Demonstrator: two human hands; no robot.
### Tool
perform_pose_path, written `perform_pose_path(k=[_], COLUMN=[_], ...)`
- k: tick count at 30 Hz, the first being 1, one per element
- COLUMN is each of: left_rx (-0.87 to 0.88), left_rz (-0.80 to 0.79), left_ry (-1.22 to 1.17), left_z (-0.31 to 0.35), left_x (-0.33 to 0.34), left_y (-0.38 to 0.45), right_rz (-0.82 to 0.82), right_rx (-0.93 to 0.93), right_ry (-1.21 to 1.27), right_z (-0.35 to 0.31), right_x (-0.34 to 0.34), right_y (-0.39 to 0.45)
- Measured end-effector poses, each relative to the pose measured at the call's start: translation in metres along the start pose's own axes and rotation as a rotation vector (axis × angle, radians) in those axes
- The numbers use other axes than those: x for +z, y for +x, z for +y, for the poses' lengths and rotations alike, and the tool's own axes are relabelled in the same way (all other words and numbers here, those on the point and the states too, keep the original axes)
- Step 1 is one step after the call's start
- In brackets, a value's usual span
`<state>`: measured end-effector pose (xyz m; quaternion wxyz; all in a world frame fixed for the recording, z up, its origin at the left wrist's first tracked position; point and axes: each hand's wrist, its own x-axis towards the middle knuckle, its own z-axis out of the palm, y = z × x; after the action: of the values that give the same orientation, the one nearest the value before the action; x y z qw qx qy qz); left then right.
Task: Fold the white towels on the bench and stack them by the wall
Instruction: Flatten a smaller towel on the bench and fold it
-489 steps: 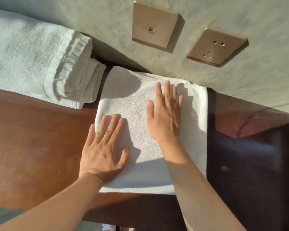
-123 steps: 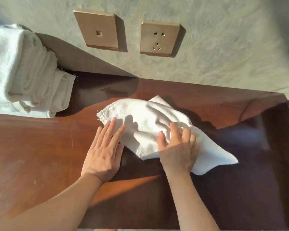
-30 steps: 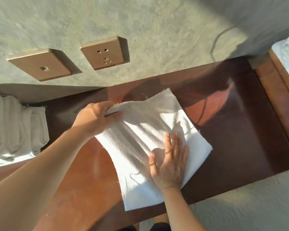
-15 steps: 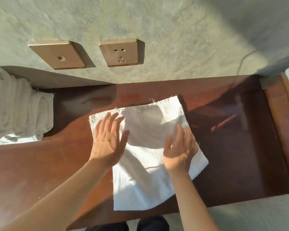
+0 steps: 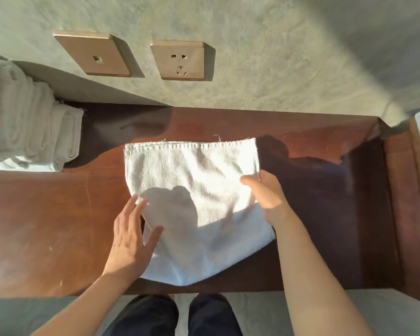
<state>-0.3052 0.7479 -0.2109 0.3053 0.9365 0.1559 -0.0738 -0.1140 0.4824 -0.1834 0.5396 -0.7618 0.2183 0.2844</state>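
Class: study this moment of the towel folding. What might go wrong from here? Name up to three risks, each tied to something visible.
1. The white square towel has its near edge right at the brown wooden bench's front edge, so it may slide off.
2. Only the right hand grips a side edge; the left hand lies flat, so the fold may come out skewed.
3. The stack of folded white towels leans outward, so adding one could topple it.

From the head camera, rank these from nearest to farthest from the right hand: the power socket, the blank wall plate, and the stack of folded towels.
From the right hand:
1. Power socket, on the wall up and to the left.
2. Blank wall plate, further left on the wall.
3. Stack of folded towels, at the bench's far left by the wall.
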Motion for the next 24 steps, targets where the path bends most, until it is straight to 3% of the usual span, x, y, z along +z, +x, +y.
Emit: perform_pose_path(k=[3,7,10,13,16,20,24], left_rx=[-0.307,-0.611,-0.686,-0.663,-0.652,-0.798,-0.944], left_rz=[0.082,-0.109,-0.243,-0.33,-0.256,-0.09,0.01], left_ry=[-0.317,-0.584,-0.625,-0.478,-0.449,-0.434,-0.453], left_z=[0.013,0.033,0.037,0.033,0.021,-0.003,-0.012], left_x=[-0.009,-0.01,-0.014,-0.018,-0.02,-0.014,-0.006], left_y=[-0.005,-0.012,-0.02,-0.027,-0.037,-0.052,-0.064], right_rz=[-0.102,-0.192,-0.283,-0.282,-0.242,-0.215,-0.237], right_rx=[0.095,0.18,0.234,0.197,0.143,0.16,0.177], right_ry=[0.116,0.117,0.029,-0.069,-0.02,0.137,0.021], right_z=[0.0,-0.003,-0.01,-0.016,-0.023,-0.019,0.0], right_x=[-0.011,-0.014,-0.014,-0.012,-0.01,-0.012,-0.019], right_y=[-0.002,-0.001,0.003,0.007,0.007,0.009,-0.002])
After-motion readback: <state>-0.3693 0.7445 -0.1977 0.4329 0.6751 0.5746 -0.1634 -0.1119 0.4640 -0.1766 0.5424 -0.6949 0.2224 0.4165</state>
